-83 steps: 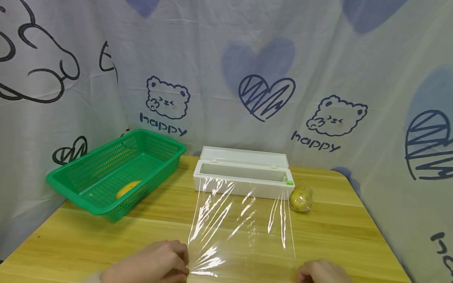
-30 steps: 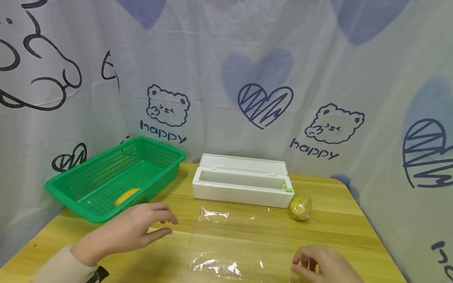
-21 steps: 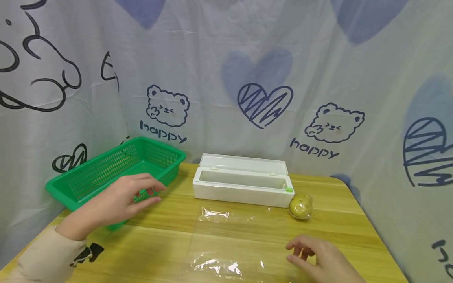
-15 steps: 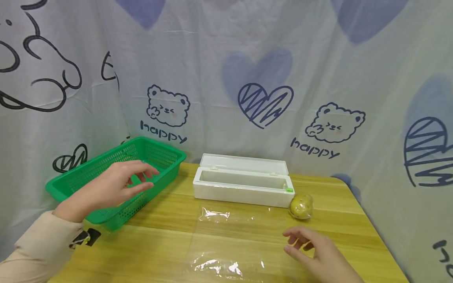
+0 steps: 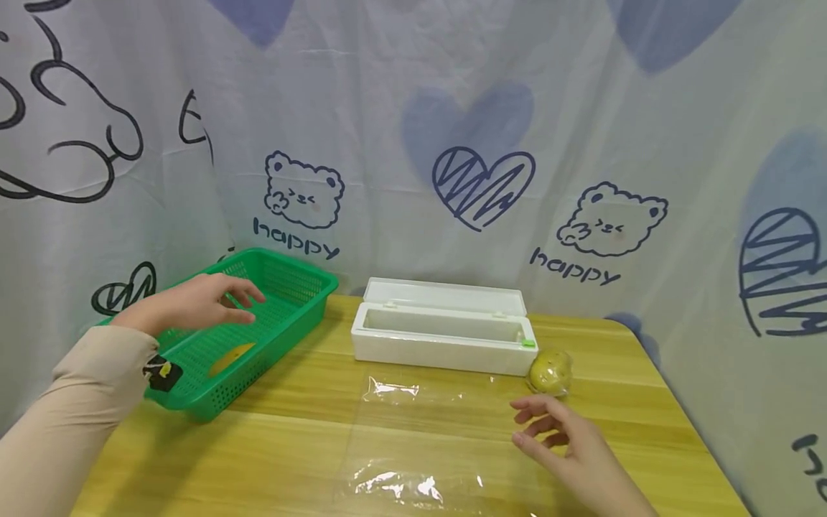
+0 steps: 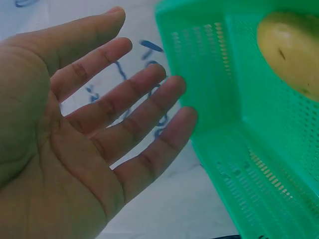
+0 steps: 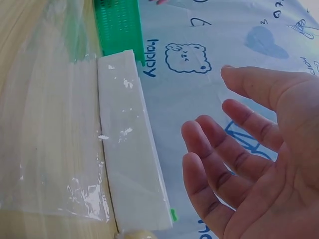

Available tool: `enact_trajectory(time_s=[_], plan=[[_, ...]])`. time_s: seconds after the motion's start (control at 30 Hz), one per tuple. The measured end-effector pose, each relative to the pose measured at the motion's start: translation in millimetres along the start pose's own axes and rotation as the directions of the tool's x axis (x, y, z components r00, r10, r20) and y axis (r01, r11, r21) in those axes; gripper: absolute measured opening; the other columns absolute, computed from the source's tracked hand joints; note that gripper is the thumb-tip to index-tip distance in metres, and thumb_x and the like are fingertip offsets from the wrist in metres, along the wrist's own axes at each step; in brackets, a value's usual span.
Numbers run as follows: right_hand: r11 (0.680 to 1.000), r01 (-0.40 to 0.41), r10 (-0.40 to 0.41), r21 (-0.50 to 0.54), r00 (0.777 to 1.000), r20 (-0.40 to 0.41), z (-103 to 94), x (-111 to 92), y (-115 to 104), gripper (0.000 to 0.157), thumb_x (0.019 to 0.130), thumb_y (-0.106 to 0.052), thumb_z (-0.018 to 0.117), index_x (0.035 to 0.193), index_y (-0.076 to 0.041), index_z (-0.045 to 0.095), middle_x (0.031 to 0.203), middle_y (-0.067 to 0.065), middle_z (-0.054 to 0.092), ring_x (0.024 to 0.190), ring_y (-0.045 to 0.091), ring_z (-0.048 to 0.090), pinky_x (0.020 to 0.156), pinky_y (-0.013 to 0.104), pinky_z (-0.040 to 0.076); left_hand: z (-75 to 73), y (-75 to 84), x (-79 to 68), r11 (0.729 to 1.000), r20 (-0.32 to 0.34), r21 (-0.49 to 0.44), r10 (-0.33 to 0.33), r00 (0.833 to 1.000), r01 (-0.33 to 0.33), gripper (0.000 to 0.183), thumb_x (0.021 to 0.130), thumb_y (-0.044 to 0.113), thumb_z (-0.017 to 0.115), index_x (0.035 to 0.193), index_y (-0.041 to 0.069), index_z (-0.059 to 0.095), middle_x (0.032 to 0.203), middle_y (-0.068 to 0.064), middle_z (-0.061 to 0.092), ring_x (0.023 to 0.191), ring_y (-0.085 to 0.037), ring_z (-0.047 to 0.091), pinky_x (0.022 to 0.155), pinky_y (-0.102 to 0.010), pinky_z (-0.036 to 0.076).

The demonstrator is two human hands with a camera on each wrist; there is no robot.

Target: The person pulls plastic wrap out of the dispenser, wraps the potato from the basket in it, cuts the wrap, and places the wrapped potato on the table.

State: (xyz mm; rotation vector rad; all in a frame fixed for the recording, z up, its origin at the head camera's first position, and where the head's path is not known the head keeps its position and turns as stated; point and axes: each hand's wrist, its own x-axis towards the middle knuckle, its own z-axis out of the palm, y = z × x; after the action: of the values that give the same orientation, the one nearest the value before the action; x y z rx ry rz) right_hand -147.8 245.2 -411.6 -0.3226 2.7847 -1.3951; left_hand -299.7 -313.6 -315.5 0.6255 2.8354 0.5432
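My left hand hovers over the green basket with relaxed fingers, holding nothing. Inside the basket lies a smooth yellow potato, partly below the hand in the head view. A sheet of clear cling film lies flat on the table, its near and far edges wrinkled and shiny. To the right of the film my right hand is raised with loosely bent fingers and nothing in its grasp. Just beyond that hand sits a potato wrapped in clear film.
Behind the film stands a long white cling film box, lid raised, with a small green slider at its right end. A printed curtain closes off the back and sides of the wooden table.
Earlier both hands held the film stretched from the box; now it lies flat, cut off and released. My left hand has moved left and away over the basket; my right has risen slightly forward.
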Motion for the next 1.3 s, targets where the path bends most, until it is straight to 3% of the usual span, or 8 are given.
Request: enact_trajectory(time_s=[0.13, 0.27, 0.37, 0.47, 0.6, 0.73, 1.03, 1.3], plan=[[1.0, 0.016, -0.016, 0.025, 1.0, -0.008, -1.2, -2.7, -0.5, 0.033, 0.101, -0.033, 0.076, 0.13, -0.022, 0.067, 0.122, 0.003, 0.073, 0.097, 0.004, 0.069, 0.085, 0.024, 0.059, -2.1, -12.7, 15.1, 0.999, 0.068, -0.029, -0.034, 0.997, 0.036, 0.044, 0.104, 0.027, 0.072, 0.143, 0.007, 0.064, 0.135, -0.027, 0.068, 0.116, -0.044, 0.071, 0.084, -0.05, 0.064], [0.99, 0.125, -0.125, 0.066, 0.992, 0.001, -1.2, -3.3, -2.5, 0.03, 0.104, -0.025, 0.073, 0.132, -0.019, 0.066, 0.121, 0.002, 0.072, 0.098, 0.005, 0.07, 0.086, 0.025, 0.06, -1.2, -29.5, 21.8, 0.98, 0.194, -0.152, -0.1, 0.976, 0.13, 0.054, 0.105, 0.025, 0.071, 0.151, 0.002, 0.055, 0.145, -0.036, 0.057, 0.125, -0.048, 0.064, 0.085, -0.051, 0.064], [0.977, 0.186, -0.19, 0.107, 0.981, 0.028, 1.0, -1.0, -3.8, 0.029, 0.105, -0.02, 0.071, 0.133, -0.017, 0.066, 0.121, 0.003, 0.072, 0.099, 0.008, 0.071, 0.087, 0.026, 0.06, 1.7, -42.1, 21.4, 0.948, 0.3, -0.221, -0.158, 0.941, 0.23, 0.062, 0.104, 0.024, 0.072, 0.156, -0.001, 0.047, 0.153, -0.041, 0.047, 0.135, -0.055, 0.056, 0.091, -0.056, 0.063], [0.975, 0.172, -0.181, 0.14, 0.982, 0.053, 3.3, 1.0, -4.0, 0.027, 0.105, -0.02, 0.071, 0.132, -0.019, 0.066, 0.121, 0.003, 0.071, 0.099, 0.009, 0.071, 0.086, 0.027, 0.06, 6.4, -49.4, 22.1, 0.913, 0.405, -0.246, -0.209, 0.89, 0.326, 0.072, 0.102, 0.025, 0.075, 0.159, -0.001, 0.041, 0.159, -0.042, 0.04, 0.139, -0.059, 0.052, 0.094, -0.062, 0.061], [0.977, 0.138, -0.151, 0.162, 0.986, 0.071, 3.9, 1.8, -3.5, 0.027, 0.105, -0.019, 0.07, 0.132, -0.018, 0.065, 0.12, 0.006, 0.07, 0.098, 0.012, 0.071, 0.086, 0.027, 0.059, 13.0, -51.9, 27.9, 0.897, 0.513, -0.227, -0.221, 0.829, 0.38, 0.077, 0.1, 0.02, 0.076, 0.161, -0.003, 0.036, 0.163, -0.047, 0.022, 0.137, -0.061, 0.053, 0.108, -0.07, 0.051], [0.977, 0.124, -0.139, 0.174, 0.987, 0.082, 3.0, 1.2, -3.8, 0.028, 0.106, -0.019, 0.07, 0.133, -0.016, 0.064, 0.121, 0.009, 0.07, 0.098, 0.013, 0.072, 0.087, 0.028, 0.06, 20.2, -53.8, 33.9, 0.895, 0.558, -0.232, -0.197, 0.806, 0.38, 0.07, 0.1, 0.007, 0.071, 0.16, -0.008, 0.037, 0.163, -0.051, 0.009, 0.14, -0.062, 0.05, 0.113, -0.062, 0.051], [0.977, 0.115, -0.132, 0.178, 0.987, 0.086, 1.3, 1.5, -3.2, 0.028, 0.106, -0.019, 0.07, 0.133, -0.016, 0.064, 0.121, 0.009, 0.07, 0.098, 0.014, 0.072, 0.088, 0.028, 0.059, 28.4, -54.2, 34.4, 0.9, 0.546, -0.214, -0.212, 0.811, 0.38, 0.065, 0.101, 0.002, 0.065, 0.159, -0.009, 0.037, 0.161, -0.053, 0.01, 0.138, -0.067, 0.047, 0.108, -0.057, 0.056], [0.974, 0.131, -0.15, 0.183, 0.984, 0.093, -0.4, 1.8, -1.4, 0.03, 0.106, -0.021, 0.069, 0.134, -0.014, 0.063, 0.122, 0.008, 0.07, 0.099, 0.012, 0.071, 0.088, 0.027, 0.059, 32.3, -57.2, 30.4, 0.908, 0.437, -0.177, -0.273, 0.857, 0.38, 0.07, 0.104, 0.018, 0.071, 0.158, -0.008, 0.037, 0.154, -0.051, 0.03, 0.13, -0.065, 0.055, 0.088, -0.049, 0.065]])
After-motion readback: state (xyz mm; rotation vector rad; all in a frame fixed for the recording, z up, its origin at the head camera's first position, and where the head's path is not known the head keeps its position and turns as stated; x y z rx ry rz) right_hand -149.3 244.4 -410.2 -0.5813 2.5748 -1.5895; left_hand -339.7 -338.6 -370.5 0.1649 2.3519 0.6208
